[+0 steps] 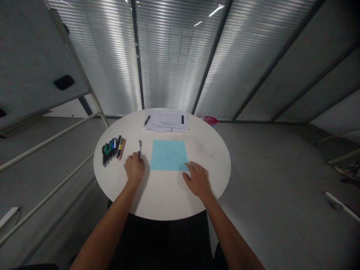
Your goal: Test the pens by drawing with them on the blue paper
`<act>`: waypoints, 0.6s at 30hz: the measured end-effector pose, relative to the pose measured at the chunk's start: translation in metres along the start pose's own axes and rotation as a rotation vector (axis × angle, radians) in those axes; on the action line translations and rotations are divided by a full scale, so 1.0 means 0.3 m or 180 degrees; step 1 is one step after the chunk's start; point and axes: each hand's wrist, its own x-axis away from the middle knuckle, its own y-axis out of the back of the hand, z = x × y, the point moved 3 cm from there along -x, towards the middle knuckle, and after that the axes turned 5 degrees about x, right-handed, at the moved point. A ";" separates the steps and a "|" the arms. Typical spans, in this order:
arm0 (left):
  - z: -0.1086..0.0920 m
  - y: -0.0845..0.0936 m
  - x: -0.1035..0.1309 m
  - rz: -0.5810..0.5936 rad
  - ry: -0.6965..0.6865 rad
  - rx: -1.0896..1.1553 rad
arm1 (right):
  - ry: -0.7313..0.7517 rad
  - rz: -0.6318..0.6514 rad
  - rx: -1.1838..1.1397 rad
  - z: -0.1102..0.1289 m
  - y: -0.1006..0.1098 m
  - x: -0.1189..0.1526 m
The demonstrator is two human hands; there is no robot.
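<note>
My left hand (134, 167) rests on the white table left of the blue paper, its fingers curled in. At its fingertips is the near end of a white and black pen (140, 145), which points away from me. My right hand (198, 177) lies with fingers spread at the near right corner of a light blue sheet of paper (171, 148). Faint handwriting or drawing marks show in the middle of that sheet. Farther left, several pens and markers (112, 148) lie side by side in a row, with black, green, blue, yellow and pink bodies.
A round white table (168, 202) stands in front of me. At its far edge lies a stack of printed papers (165, 120) with a dark pen (147, 120) on it. A pink object (210, 120) shows beyond the far right edge. White metal rails (50, 142) run along the left.
</note>
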 end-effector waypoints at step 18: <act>0.069 0.046 -0.047 -0.0100 0.0259 0.2277 | 0.0052 -0.0008 0.0017 -0.004 -0.004 0.006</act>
